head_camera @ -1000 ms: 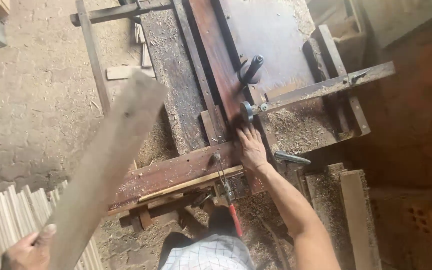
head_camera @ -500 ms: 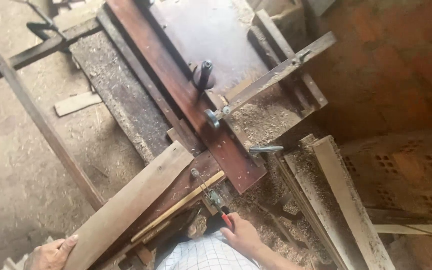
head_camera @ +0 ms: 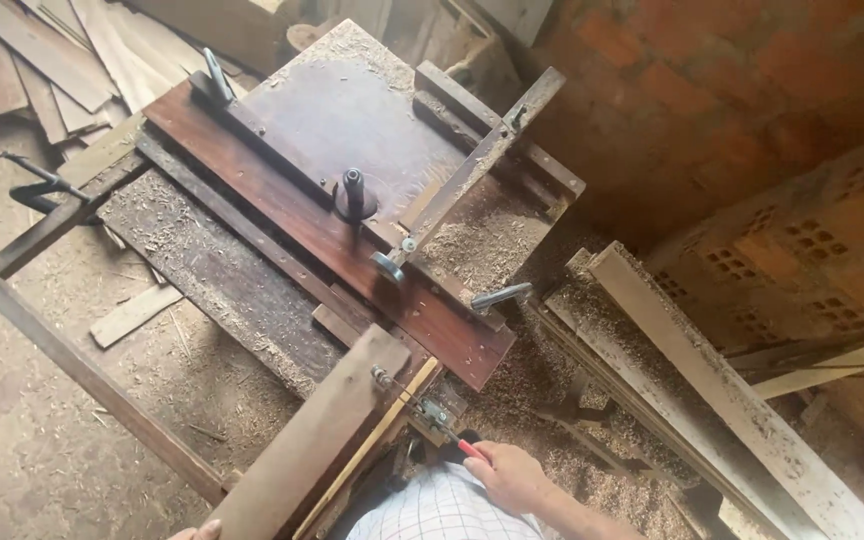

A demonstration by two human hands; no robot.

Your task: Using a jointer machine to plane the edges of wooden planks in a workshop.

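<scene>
Brown and rough-sawn, a long flat wooden plank (head_camera: pixel 307 440) lies slantwise on the near end of the sawdust-strewn wooden counter (head_camera: pixel 212 270), its far end close to the dark reddish sliding table (head_camera: pixel 332 225) and its near end running down to the bottom edge of the view. The left hand (head_camera: pixel 197 530) shows only as fingertips at that bottom edge, right against the plank's near end; whether it grips the board or merely rests there cannot be told. The right hand (head_camera: pixel 512 475) sits well to the right of the plank, below the counter's front edge, its fingers curled around a red-handled lever (head_camera: pixel 462 447) that joins a small metal fitting on the counter's front. A thin pale wooden strip (head_camera: pixel 377 440) runs along the plank's right edge, between the plank and that lever. So the plank lies between the two hands, touching or nearly touching the left one and apart from the right.

On the sliding table stands a short black metal post (head_camera: pixel 354 190), and a grey wooden fence bar (head_camera: pixel 472 165) crosses the table diagonally. Sawdust is heaped on the table's right side. A pale grey board (head_camera: pixel 712 390) leans to the right, beside a red brick wall (head_camera: pixel 752 110). Loose boards (head_camera: pixel 42 60) lie at the upper left on the dirt floor (head_camera: pixel 32 440). A checked shirt (head_camera: pixel 437 510) shows at the bottom.
</scene>
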